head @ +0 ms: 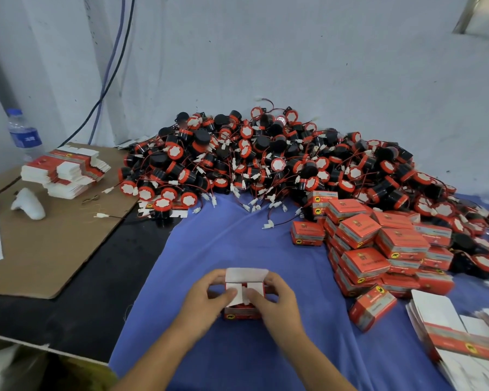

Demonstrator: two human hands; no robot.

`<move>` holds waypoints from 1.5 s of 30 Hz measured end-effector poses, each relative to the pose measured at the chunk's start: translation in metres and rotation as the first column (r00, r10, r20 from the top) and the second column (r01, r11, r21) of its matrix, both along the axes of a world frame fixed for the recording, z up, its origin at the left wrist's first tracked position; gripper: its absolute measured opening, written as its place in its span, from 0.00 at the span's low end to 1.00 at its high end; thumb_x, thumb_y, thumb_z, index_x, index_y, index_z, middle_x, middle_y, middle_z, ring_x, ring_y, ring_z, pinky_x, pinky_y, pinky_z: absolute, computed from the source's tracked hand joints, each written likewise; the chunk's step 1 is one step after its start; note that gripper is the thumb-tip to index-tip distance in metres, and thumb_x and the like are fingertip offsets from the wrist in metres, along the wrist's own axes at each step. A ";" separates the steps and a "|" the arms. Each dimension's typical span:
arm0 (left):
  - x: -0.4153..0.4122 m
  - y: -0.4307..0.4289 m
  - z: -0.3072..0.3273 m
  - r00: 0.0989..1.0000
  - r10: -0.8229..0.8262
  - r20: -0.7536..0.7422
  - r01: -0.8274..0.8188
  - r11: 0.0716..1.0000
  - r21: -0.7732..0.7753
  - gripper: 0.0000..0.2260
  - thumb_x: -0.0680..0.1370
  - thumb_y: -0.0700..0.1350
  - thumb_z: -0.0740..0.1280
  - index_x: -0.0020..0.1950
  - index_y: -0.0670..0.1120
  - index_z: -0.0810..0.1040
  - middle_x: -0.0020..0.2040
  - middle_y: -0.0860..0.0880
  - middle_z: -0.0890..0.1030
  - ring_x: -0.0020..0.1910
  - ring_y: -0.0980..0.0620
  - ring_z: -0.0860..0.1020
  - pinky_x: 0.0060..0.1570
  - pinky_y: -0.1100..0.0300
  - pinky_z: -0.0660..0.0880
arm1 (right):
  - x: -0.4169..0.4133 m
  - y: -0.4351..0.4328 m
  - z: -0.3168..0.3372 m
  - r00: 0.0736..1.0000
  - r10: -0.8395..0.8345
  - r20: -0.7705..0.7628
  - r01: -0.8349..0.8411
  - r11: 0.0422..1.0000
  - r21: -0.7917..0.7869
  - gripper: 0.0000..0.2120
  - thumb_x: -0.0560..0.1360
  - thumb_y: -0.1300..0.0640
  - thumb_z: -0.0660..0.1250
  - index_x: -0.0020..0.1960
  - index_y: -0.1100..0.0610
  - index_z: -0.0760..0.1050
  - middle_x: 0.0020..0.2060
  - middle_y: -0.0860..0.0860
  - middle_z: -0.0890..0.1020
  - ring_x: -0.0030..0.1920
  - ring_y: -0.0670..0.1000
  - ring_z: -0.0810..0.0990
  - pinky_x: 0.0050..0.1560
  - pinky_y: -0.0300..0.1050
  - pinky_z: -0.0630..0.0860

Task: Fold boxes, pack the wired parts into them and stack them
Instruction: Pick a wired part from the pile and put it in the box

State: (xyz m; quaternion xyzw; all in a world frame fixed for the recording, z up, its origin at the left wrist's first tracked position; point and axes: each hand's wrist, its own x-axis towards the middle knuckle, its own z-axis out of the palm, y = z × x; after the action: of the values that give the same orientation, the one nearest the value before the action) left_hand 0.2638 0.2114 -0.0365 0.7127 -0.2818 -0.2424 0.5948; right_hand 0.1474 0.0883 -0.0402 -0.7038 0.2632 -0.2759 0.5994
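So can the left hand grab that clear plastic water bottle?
Probably not: the left hand is holding the small red cardboard box, and the clear plastic water bottle stands far off, back left.

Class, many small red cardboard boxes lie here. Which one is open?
The small red cardboard box held by the left hand and right hand: its white flaps stand up; the stacked boxes at right are closed.

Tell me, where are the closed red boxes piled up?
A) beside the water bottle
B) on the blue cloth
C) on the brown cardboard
B: the closed red boxes lie heaped on the blue cloth, to the right of the open box held by the left hand and right hand. The cardboard carries only flat unfolded boxes.
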 end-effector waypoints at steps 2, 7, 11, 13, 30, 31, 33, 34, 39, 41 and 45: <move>-0.002 0.000 -0.002 0.994 0.038 0.103 -0.038 0.999 0.003 0.13 0.77 0.39 0.72 0.55 0.58 0.83 0.50 0.58 0.84 0.44 0.52 0.81 0.42 0.58 0.80 | -0.005 -0.004 -0.009 1.000 -0.013 -0.008 0.013 0.999 -0.035 0.10 0.76 0.61 0.74 0.52 0.46 0.83 0.48 0.46 0.85 0.49 0.52 0.84 0.48 0.43 0.82; 0.003 0.015 -0.008 0.939 -0.115 0.325 0.086 0.991 0.102 0.18 0.78 0.41 0.70 0.54 0.68 0.81 0.55 0.68 0.80 0.52 0.63 0.79 0.48 0.70 0.76 | -0.036 -0.024 -0.017 0.943 0.298 -0.150 -0.316 0.942 -0.114 0.30 0.68 0.40 0.78 0.69 0.39 0.75 0.72 0.29 0.66 0.69 0.34 0.71 0.63 0.37 0.76; 0.014 0.031 -0.010 0.826 -0.412 0.384 0.324 0.905 0.276 0.26 0.74 0.55 0.69 0.72 0.66 0.71 0.75 0.75 0.50 0.68 0.78 0.62 0.57 0.73 0.73 | -0.036 -0.031 -0.014 0.918 0.273 -0.288 -0.359 0.880 -0.310 0.35 0.70 0.35 0.74 0.74 0.43 0.71 0.73 0.33 0.67 0.72 0.33 0.66 0.70 0.38 0.70; 0.013 0.030 -0.008 0.809 -0.408 0.424 0.288 0.903 0.319 0.27 0.75 0.65 0.67 0.73 0.69 0.67 0.75 0.75 0.52 0.71 0.76 0.58 0.60 0.75 0.70 | -0.035 -0.032 -0.013 0.932 0.222 -0.287 -0.328 0.855 -0.403 0.32 0.70 0.34 0.73 0.71 0.40 0.73 0.71 0.34 0.71 0.72 0.32 0.66 0.71 0.38 0.69; 0.012 0.025 0.003 0.769 -0.448 0.456 0.305 0.884 0.354 0.18 0.82 0.65 0.57 0.72 0.73 0.63 0.65 0.74 0.67 0.64 0.72 0.68 0.61 0.74 0.67 | -0.025 -0.021 0.001 0.971 0.157 -0.181 -0.221 0.880 -0.420 0.09 0.73 0.43 0.72 0.53 0.37 0.81 0.50 0.35 0.84 0.53 0.38 0.82 0.51 0.31 0.75; 0.012 0.024 0.004 0.768 -0.452 0.454 0.307 0.882 0.357 0.17 0.83 0.62 0.58 0.71 0.74 0.62 0.64 0.73 0.67 0.63 0.71 0.68 0.59 0.75 0.67 | -0.023 -0.021 0.004 0.970 0.150 -0.189 -0.219 0.877 -0.428 0.07 0.74 0.44 0.70 0.52 0.38 0.80 0.47 0.36 0.84 0.50 0.39 0.82 0.48 0.31 0.75; 0.012 0.022 0.005 0.766 -0.445 0.464 0.302 0.886 0.352 0.15 0.84 0.58 0.57 0.68 0.75 0.64 0.62 0.72 0.70 0.61 0.69 0.71 0.57 0.73 0.70 | -0.023 -0.020 0.009 0.966 0.156 -0.207 -0.235 0.863 -0.446 0.07 0.76 0.45 0.68 0.53 0.39 0.81 0.46 0.37 0.84 0.49 0.40 0.82 0.48 0.31 0.75; 0.012 0.021 0.005 0.765 -0.447 0.464 0.307 0.886 0.347 0.14 0.83 0.60 0.58 0.68 0.74 0.65 0.62 0.71 0.71 0.61 0.68 0.72 0.57 0.71 0.72 | -0.024 -0.021 0.009 0.964 0.166 -0.205 -0.245 0.856 -0.456 0.08 0.77 0.46 0.69 0.55 0.40 0.82 0.48 0.37 0.85 0.51 0.40 0.82 0.50 0.33 0.76; 0.012 0.023 -0.004 0.744 -0.485 0.459 0.344 0.868 0.359 0.22 0.81 0.69 0.52 0.76 0.70 0.59 0.71 0.71 0.65 0.70 0.70 0.65 0.67 0.65 0.69 | -0.037 -0.019 0.004 0.937 0.249 -0.246 -0.344 0.777 -0.527 0.17 0.81 0.46 0.66 0.69 0.43 0.76 0.64 0.33 0.78 0.65 0.35 0.75 0.65 0.34 0.72; 0.012 0.026 -0.008 0.718 -0.491 0.494 0.312 0.861 0.402 0.21 0.81 0.70 0.49 0.75 0.76 0.52 0.76 0.72 0.57 0.74 0.73 0.55 0.72 0.69 0.60 | -0.041 -0.019 0.003 0.919 0.251 -0.304 -0.384 0.746 -0.544 0.20 0.82 0.43 0.63 0.73 0.41 0.71 0.70 0.33 0.72 0.71 0.33 0.67 0.71 0.35 0.67; 0.010 0.031 -0.005 0.669 -0.524 0.527 0.268 0.832 0.486 0.21 0.79 0.70 0.47 0.70 0.80 0.45 0.73 0.80 0.48 0.73 0.77 0.49 0.70 0.76 0.53 | -0.046 -0.017 0.002 0.905 0.247 -0.346 -0.413 0.701 -0.581 0.22 0.82 0.41 0.59 0.76 0.37 0.65 0.75 0.33 0.65 0.75 0.32 0.60 0.74 0.35 0.63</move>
State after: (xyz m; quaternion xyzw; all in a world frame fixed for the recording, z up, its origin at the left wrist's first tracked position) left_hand 0.2734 0.2426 -0.0416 0.7689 -0.5674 -0.1581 0.2485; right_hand 0.1011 0.0711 -0.0381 -0.9294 0.0923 -0.1483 0.3252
